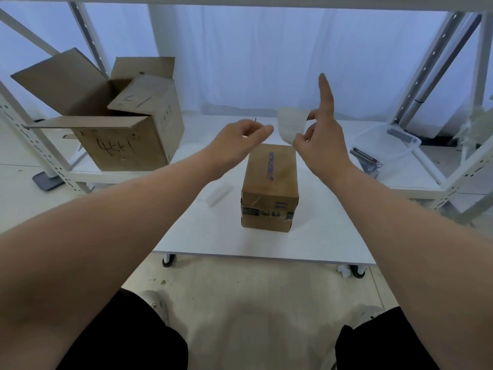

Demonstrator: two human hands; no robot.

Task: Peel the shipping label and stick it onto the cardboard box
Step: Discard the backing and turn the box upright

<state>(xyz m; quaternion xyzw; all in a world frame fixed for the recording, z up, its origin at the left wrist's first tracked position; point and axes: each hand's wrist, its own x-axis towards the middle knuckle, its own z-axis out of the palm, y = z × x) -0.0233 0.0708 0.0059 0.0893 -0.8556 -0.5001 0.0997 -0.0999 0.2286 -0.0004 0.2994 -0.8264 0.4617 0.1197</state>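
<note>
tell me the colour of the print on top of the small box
Bluish purple print on the brown small box; head view shows it.

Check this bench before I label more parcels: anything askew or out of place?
A pale loose strip lies on the table left of the cardboard box, perhaps discarded backing. The label pinched in the right hand curls strongly.

White shelving, perhaps curtained window

Your cardboard box is brown with purple lettering, your shipping label whitish, your open carton brown with black scrawl.
</note>
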